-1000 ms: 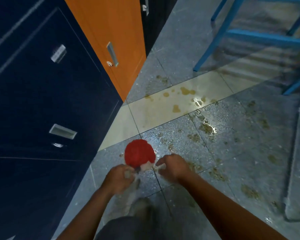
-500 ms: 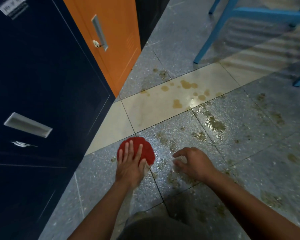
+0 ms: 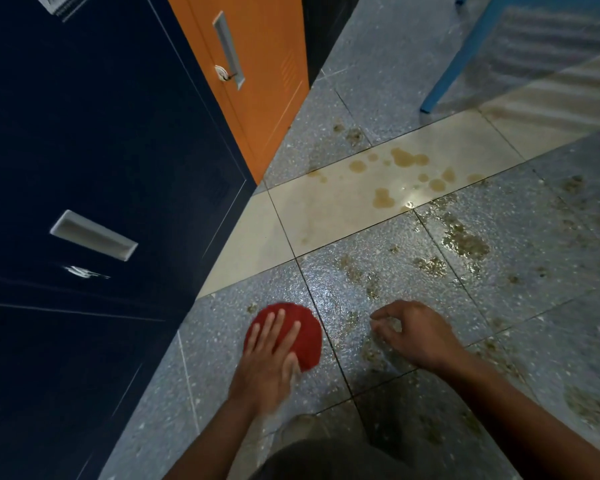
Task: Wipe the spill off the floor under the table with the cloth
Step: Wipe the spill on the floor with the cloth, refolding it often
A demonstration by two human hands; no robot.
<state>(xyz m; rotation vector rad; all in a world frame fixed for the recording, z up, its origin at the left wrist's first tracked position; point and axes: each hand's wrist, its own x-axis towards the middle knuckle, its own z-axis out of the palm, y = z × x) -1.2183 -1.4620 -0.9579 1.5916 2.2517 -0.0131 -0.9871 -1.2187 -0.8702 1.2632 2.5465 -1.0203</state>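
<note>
Under the flat, open left hand [image 3: 272, 355] lies the cloth [image 3: 303, 336]; most spill [image 3: 463, 239] lies ahead and right, nearer the empty, half-curled right hand [image 3: 418, 336].

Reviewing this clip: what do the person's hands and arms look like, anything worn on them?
Both the left hand and the right hand are bare: no gloves, rings, watch or bracelet visible. Both forearms are uncovered to the frame's bottom edge, with no sleeve in view. Motion blur softens the left hand.

Cloth [image 3: 302, 332] on floor [image 3: 413, 57] beside cabinet [image 3: 94, 133]; spill [image 3: 461, 237] right; table leg [image 3: 454, 67] beyond.
</note>
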